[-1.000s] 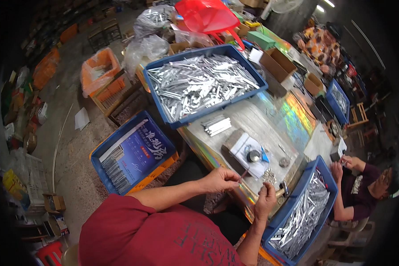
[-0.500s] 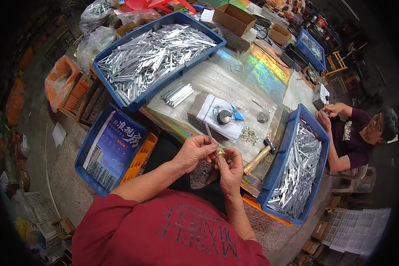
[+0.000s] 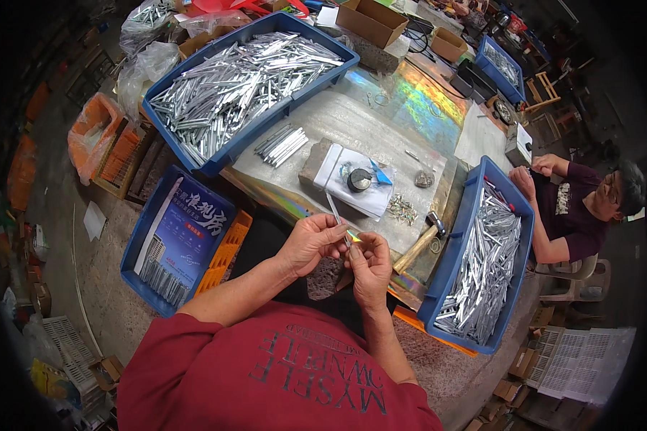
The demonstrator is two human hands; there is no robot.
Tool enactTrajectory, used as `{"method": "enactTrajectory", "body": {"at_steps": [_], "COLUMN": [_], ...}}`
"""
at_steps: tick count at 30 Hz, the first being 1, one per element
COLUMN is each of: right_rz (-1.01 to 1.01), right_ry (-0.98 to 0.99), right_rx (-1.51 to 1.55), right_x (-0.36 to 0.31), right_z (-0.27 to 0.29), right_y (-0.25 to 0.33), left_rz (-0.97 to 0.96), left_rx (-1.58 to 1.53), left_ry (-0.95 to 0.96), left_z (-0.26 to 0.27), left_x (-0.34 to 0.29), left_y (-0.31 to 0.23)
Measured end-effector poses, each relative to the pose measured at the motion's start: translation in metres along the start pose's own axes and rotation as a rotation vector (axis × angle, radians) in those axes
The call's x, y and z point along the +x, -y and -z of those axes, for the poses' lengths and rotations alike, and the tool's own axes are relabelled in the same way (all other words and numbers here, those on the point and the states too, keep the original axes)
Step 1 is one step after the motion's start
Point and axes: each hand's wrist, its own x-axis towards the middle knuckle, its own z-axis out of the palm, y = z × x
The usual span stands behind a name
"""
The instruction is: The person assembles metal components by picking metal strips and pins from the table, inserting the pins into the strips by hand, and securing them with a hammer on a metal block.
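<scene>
A slim silver metal strip (image 3: 332, 205) slants up out of my hands in front of my body. My left hand (image 3: 310, 246) pinches it between thumb and fingers. My right hand (image 3: 371, 267) is closed at the strip's lower end, fingertips close to those of the left; that end is mostly hidden. Just beyond lies a block topped with white paper (image 3: 375, 207), bearing a small round dark container (image 3: 359, 179) and a blue scrap (image 3: 381, 172). To its left is a small row of similar strips (image 3: 282, 146). Small metal pieces (image 3: 402, 209) lie in a pile to its right.
Blue bins heaped with silver strips stand at the back left (image 3: 212, 167) and right (image 3: 429, 316). A hammer (image 3: 418, 248) lies beside the right bin. Another blue bin (image 3: 131, 266) with a printed sheet sits at left. A co-worker (image 3: 579, 208) sits at far right.
Both hands have shifted up slightly, still together on the strip, and more of its upper end shows. The whole view has moved a little.
</scene>
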Motion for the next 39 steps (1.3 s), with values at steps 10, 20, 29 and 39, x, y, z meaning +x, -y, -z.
{"method": "enactTrajectory", "body": {"at_steps": [10,20,29,39], "right_rz": [0.051,0.026,-0.044,-0.033], "right_ry": [-0.124,-0.242,-0.209,-0.209], "right_rx": [-0.002,0.263,0.501,0.54], "right_x": [-0.001,0.006,0.008,0.008], "right_z": [-0.003,-0.012,-0.016,-0.019], "right_y": [-0.003,-0.009,-0.008,-0.008], "left_rz": [-0.256,-0.294,-0.372,-0.476], "left_rx": [0.235,0.097,0.143,0.352], "left_ry": [-0.028,-0.128,-0.123,-0.105], "left_z": [-0.011,-0.01,-0.013,-0.013], "left_x": [-0.008,-0.004,-0.003,-0.003], "left_y": [0.005,0.018,0.015,0.014]}}
